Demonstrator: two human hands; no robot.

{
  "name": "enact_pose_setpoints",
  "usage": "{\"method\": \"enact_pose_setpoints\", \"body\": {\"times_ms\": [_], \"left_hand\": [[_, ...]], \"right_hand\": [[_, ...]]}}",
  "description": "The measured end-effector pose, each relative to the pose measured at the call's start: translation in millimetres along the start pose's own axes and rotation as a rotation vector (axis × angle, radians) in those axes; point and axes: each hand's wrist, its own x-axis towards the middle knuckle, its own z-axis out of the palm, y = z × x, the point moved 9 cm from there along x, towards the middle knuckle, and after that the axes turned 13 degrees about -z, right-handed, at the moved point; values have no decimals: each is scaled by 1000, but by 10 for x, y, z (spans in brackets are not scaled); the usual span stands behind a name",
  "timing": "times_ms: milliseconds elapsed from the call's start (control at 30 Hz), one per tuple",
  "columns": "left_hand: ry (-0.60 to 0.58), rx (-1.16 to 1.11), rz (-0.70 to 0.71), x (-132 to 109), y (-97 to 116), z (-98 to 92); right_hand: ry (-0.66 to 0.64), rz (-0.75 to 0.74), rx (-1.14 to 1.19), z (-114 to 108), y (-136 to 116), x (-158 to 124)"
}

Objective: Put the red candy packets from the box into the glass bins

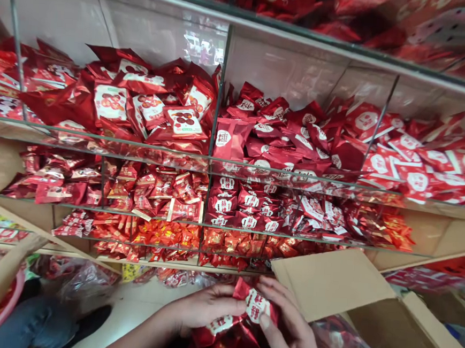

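Note:
In front of my body, my left hand [213, 307] pinches a shiny red candy packet [256, 304] with a white label and red characters. My right hand [290, 331] is curled around the packet's other side, its thumb pressed near the label. Under them hang more red packets [229, 342] with similar white labels, partly hidden by my fingers and cut off by the lower picture edge. On the shelf straight ahead, small red packets with white round labels [250, 200] lie in rows.
Glass-divided shelves hold heaps of red packets [188, 122] and orange-red sweets [167, 233]. An open cardboard box [332, 281] stands at right, beside a clear plastic bag [347, 346]. At lower left are a pink basin [15, 301] and another person's leg [43, 322].

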Motion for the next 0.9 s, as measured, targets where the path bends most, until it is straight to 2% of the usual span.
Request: {"method": "enact_pose_setpoints", "body": {"times_ms": [100,200,300,467,500,567,667,733,833,900], "left_hand": [[1,7,15,2,-1,8],[2,19,12,0,-18,13],[21,43,-12,-7,-38,6],[12,97,-28,-40,-67,-10],[3,99,-12,-53,-64,-21],[-10,102,32,-86,-52,-53],[-10,104,81,-151,-32,-109],[-7,97,84,-197,-33,-138],[-11,108,108,-260,-34,-163],[-13,114,135,-285,-56,-193]], "right_hand": [[55,229,178,25,248,-100],[58,317,337,85,332,-128],[8,338,396,121,334,-63],[-322,283,451,239,134,173],[-338,270,460,208,87,241],[-287,251,440,69,35,417],[-121,227,338,-195,63,762],[-31,136,233,-319,82,1048],[97,-74,-259,-469,47,1474],[176,-153,-618,-498,10,1679]]}}
